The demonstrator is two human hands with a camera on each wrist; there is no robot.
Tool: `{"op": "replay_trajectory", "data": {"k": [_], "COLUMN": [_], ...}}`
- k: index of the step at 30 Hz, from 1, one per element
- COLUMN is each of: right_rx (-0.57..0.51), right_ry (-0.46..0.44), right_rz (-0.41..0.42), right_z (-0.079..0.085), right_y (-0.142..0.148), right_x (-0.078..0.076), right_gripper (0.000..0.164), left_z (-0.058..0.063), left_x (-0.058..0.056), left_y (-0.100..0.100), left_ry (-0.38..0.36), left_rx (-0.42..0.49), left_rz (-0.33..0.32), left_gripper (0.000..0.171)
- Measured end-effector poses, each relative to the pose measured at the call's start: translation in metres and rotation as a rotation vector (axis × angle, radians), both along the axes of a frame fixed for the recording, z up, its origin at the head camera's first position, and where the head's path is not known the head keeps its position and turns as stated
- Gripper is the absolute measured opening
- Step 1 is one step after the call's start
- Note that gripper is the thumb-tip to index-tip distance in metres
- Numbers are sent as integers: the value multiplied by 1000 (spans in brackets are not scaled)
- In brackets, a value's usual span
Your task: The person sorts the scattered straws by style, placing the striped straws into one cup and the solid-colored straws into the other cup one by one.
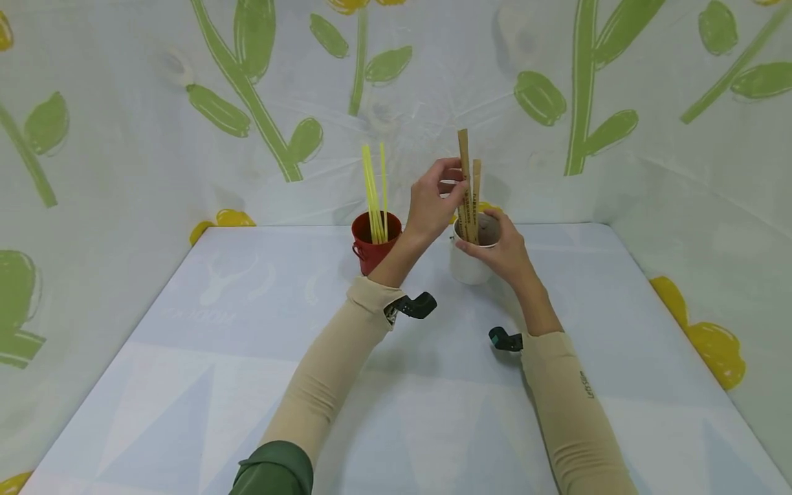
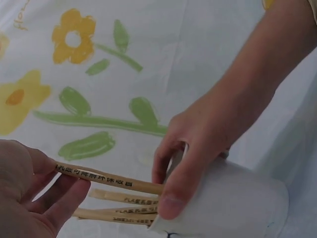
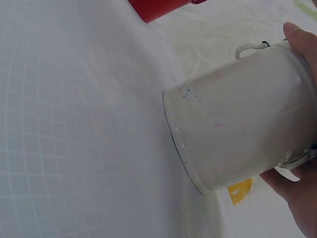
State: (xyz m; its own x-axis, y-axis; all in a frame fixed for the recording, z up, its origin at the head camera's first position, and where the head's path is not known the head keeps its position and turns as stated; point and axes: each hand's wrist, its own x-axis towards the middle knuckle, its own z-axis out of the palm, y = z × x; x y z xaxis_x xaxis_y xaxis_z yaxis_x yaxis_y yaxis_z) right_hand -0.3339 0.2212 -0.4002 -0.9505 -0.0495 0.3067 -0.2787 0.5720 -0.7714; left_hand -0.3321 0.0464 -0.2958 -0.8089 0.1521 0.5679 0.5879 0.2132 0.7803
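Observation:
My left hand (image 1: 433,199) pinches a brown paper-wrapped straw (image 2: 109,179) with printed lettering between thumb and fingers. That straw stands nearly upright, its lower end in the mouth of a small white bucket (image 1: 469,267). Several similar wrapped straws (image 2: 121,197) stick out of the same bucket. My right hand (image 1: 504,254) grips the bucket at its rim, thumb toward the front side and fingers around the far side. Seen from the right wrist, the bucket's wall (image 3: 237,119) shows small colored specks and a side handle (image 3: 250,48).
A small red bucket (image 1: 373,260) stands left of the white one, partly behind my left forearm, with several yellow sticks (image 1: 371,192) upright in it. Both buckets are near the back edge of the pale table (image 1: 247,309). A flower-patterned sheet (image 1: 433,82) hangs close behind.

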Motion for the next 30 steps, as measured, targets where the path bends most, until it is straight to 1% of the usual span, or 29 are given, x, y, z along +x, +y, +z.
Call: {"op": "replay_trajectory", "data": {"k": [4, 8, 13, 16, 19, 24, 27, 30], "right_rx": [-1, -4, -9, -12, -6, -5, -4, -4], "right_ry": [6, 17, 28, 28, 24, 20, 17, 23], "right_rz": [5, 9, 8, 9, 7, 4, 4, 4], "right_z": [-1, -2, -1, 1, 2, 1, 1, 2], "right_y": [1, 1, 0, 0, -1, -2, -1, 0], "right_x": [-1, -1, 0, 0, 1, 0, -1, 0], "right_gripper": [97, 94, 93, 94, 95, 96, 98, 98], "left_z": [-11, -21, -29, -33, -36, -42, -46, -50], "left_x": [-3, -5, -7, -8, -9, -7, -1, 9], "left_y": [5, 8, 9, 8, 4, -6, -14, -23], "left_ry": [-18, -54, -94, -100, -85, -21, 18, 57], "left_rx": [-80, -132, -160, -174, -193, -243, -264, -279], "left_rz": [25, 39, 44, 51, 66, 89, 87, 73], "left_gripper": [32, 32, 34, 35, 35, 29, 26, 24]}}
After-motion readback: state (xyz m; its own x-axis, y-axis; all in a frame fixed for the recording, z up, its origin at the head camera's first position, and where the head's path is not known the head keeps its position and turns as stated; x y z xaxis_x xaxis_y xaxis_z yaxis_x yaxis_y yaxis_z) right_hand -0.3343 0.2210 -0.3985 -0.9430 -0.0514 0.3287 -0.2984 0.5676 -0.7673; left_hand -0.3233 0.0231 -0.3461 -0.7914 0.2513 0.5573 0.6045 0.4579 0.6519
